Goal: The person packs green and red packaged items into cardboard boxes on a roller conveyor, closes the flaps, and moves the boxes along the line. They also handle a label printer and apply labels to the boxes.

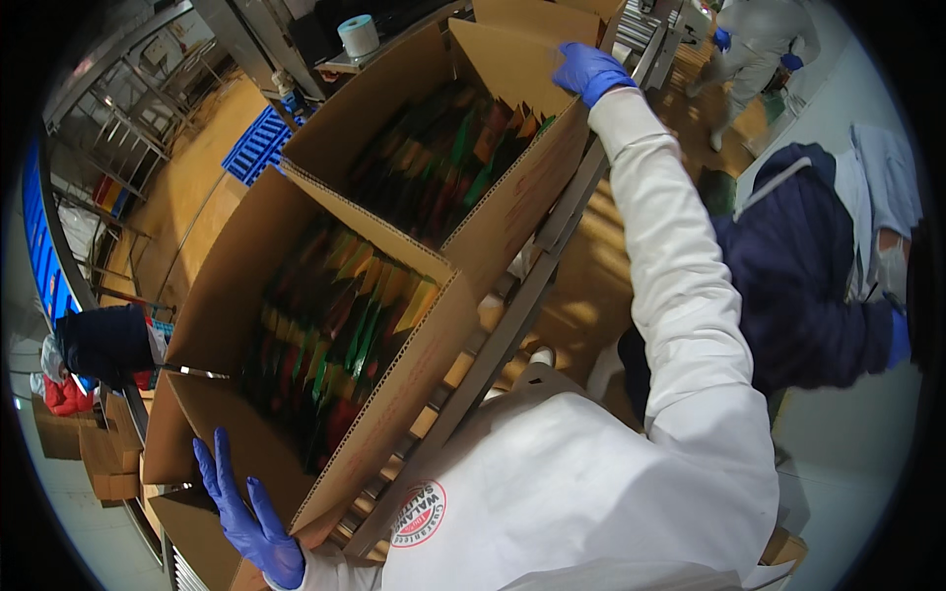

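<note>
Two open cardboard boxes stand end to end on a roller conveyor [473, 354] before me, each packed with upright rows of colourful packets. My left hand [251, 510], in a blue glove with fingers spread, lies at the end flap of the nearer box [392, 399]. At the far end of the farther box [517, 214], my right hand [591, 72], also gloved in blue, is at the flap and top edge; its fingertips are blurred, so its grip is unclear. Dark green, orange and red packets [347, 325] fill the nearer box, and similar packets [458, 140] fill the farther one.
A person in dark blue clothing [791, 273] is close on the right, another in pale clothing [768, 44] farther back. A third person [111, 343] is at the left beside cardboard boxes [111, 451]. A label roll [358, 37] and blue plastic pallet [259, 144] lie beyond the conveyor.
</note>
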